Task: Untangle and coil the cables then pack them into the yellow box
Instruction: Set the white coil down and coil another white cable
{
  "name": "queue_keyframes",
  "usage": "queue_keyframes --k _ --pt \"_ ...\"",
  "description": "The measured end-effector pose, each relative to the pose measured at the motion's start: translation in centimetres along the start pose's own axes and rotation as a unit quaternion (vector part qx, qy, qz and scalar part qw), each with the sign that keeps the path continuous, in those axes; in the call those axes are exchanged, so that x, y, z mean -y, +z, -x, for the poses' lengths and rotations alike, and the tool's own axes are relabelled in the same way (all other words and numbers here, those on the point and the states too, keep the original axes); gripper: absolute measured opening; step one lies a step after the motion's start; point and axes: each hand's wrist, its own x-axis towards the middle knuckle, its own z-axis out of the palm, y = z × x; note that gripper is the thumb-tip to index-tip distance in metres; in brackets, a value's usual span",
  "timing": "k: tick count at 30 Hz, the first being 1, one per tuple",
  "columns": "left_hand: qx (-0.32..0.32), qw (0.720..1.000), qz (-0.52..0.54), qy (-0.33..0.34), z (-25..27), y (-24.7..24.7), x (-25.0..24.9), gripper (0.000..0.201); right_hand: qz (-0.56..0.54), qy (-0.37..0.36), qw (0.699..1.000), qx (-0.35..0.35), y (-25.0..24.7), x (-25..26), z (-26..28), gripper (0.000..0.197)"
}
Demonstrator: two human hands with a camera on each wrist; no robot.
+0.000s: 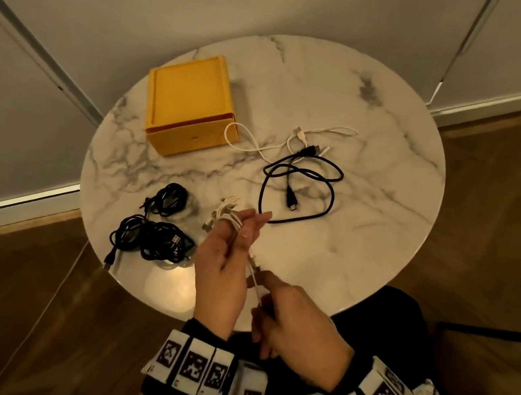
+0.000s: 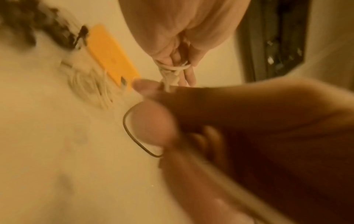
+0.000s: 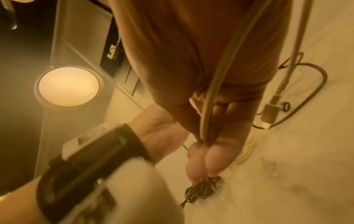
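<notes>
My left hand [image 1: 239, 228] is raised over the table's near side with a white cable [image 1: 233, 223] wound round its fingers [image 2: 188, 72]. From there the cable's tail runs down to my right hand [image 1: 263, 285], which pinches it just below; in the right wrist view the cable [image 3: 212, 94] runs along that hand [image 3: 206, 151]. The yellow box [image 1: 188, 104] stands shut at the back left of the marble table [image 1: 364, 250]. A loose black cable [image 1: 303, 184] and a loose white cable [image 1: 260, 148] lie tangled at the middle right.
Two coiled black cable bundles [image 1: 170, 198] [image 1: 150, 239] lie at the table's left front edge. A small white coil [image 1: 225, 203] rests just beyond my left hand. Wall panels stand behind the round table, with wooden floor around it.
</notes>
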Motion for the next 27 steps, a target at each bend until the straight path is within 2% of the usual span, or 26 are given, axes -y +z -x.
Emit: queue_keyframes --k 3,6,8,12,15,18,21,24,27 --pt "0.09 0.971 -0.206 0.085 0.2 -1.2 0.6 0.021 0.11 -0.031 0.993 -0.012 -0.6 -0.3 0.4 0.03" --pt "0.21 0.928 -0.296 0.083 0.2 -2.5 1.5 0.014 0.197 -0.061 0.978 -0.017 -2.1 -0.6 0.9 0.028" --pt "0.271 0.905 -0.322 0.066 0.5 -3.3 1.7 0.013 0.208 -0.082 0.974 -0.038 -3.8 -0.7 1.1 0.027" --pt "0.372 0.892 -0.258 -0.001 2.0 -3.7 0.9 0.029 0.203 -0.121 0.971 -0.044 -5.9 -0.7 1.5 0.031" --pt "0.38 0.903 -0.189 -0.067 2.5 -3.5 -0.1 0.044 0.167 -0.155 0.973 -0.031 -6.4 -0.7 1.3 0.033" --pt "0.373 0.912 -0.118 -0.122 2.9 -3.3 -0.7 0.04 0.079 -0.187 0.979 -0.029 -6.9 -0.7 1.0 0.028" --pt "0.341 0.916 0.003 -0.211 2.9 -3.3 -1.0 0.039 -0.034 -0.177 0.983 -0.018 -7.4 -0.5 0.8 0.015" --pt "0.314 0.902 0.123 -0.27 2.5 -3.7 -1.2 0.036 -0.127 -0.174 0.976 -0.027 -7.2 -0.5 0.5 0.015" --pt "0.305 0.877 0.211 -0.304 2.4 -4.1 -1.6 0.038 -0.236 -0.163 0.956 -0.059 -5.8 -0.6 0.1 0.018"
